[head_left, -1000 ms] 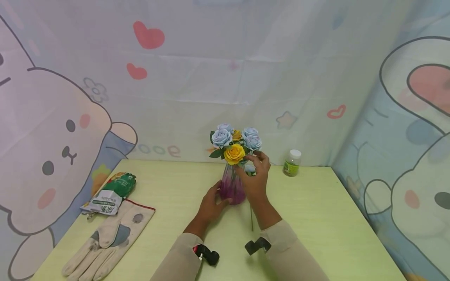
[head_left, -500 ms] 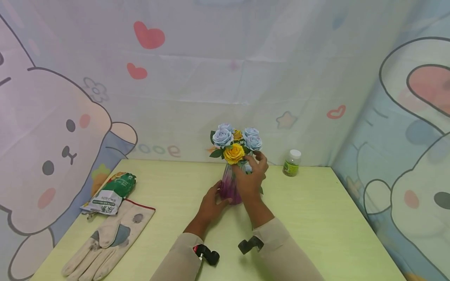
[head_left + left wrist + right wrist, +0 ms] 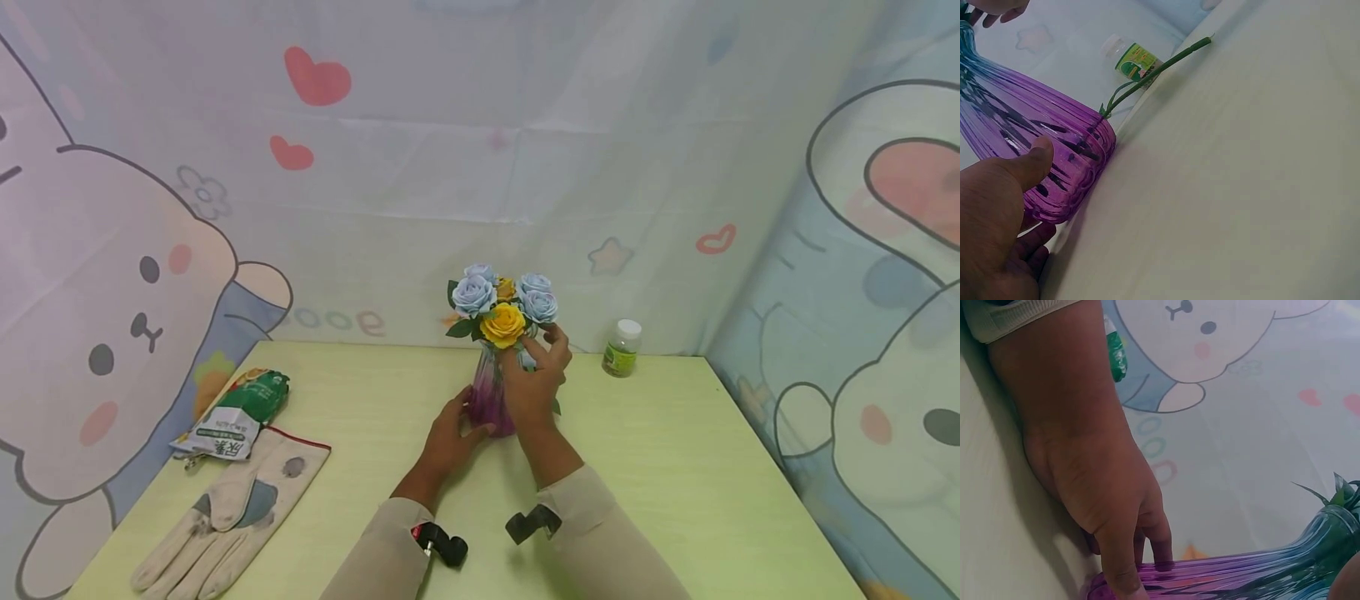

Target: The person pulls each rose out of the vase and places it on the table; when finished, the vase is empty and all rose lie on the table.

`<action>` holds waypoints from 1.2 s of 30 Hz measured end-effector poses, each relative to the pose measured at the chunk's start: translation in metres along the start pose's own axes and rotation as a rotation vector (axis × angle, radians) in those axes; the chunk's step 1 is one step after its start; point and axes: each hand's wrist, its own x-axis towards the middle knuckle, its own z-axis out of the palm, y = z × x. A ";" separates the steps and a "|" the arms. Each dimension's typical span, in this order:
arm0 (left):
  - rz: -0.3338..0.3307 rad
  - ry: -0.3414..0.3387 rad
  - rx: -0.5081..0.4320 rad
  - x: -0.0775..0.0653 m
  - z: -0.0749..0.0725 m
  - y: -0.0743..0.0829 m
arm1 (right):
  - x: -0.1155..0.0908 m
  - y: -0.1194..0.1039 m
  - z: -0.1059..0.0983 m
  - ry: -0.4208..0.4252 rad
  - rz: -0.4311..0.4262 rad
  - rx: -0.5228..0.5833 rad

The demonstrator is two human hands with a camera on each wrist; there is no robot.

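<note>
Both hands of a seated or standing person, bare below beige sleeves (image 3: 615, 537), work at a vase (image 3: 491, 402) that stands upright toward the far side of a pale yellow-green table (image 3: 697, 475). Low on the vase, the left hand (image 3: 451, 437) grips it, thumb on the near side and fingers round its left side. Higher up, the right hand (image 3: 537, 387) is partly closed, its fingers bent around a small pale blue rose (image 3: 528, 361), though exactly where they pinch it is hidden. Its thumb and forefinger sit just under a yellow rose (image 3: 503, 325).

Ribbed and see-through, the vase is purple at the base and turns bluish toward the neck. Light blue roses (image 3: 474, 296), a second yellow bloom (image 3: 506, 289) and dark green leaves (image 3: 461, 328) rise above its mouth. Seen from the left wrist, a green stem (image 3: 1160, 75) slants outside the vase near its base, its cut end free.

To the right, well apart, stands a jar (image 3: 622, 350) with a white lid and green label. At the left lie a cream work glove (image 3: 247, 508) and a green-and-white packet (image 3: 238, 417) beside its cuff. Behind hangs a cloth (image 3: 420, 183) printed with hearts and cartoon animals.
</note>
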 end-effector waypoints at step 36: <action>0.020 0.019 0.025 0.001 0.001 -0.001 | 0.015 -0.022 -0.012 0.020 -0.040 0.064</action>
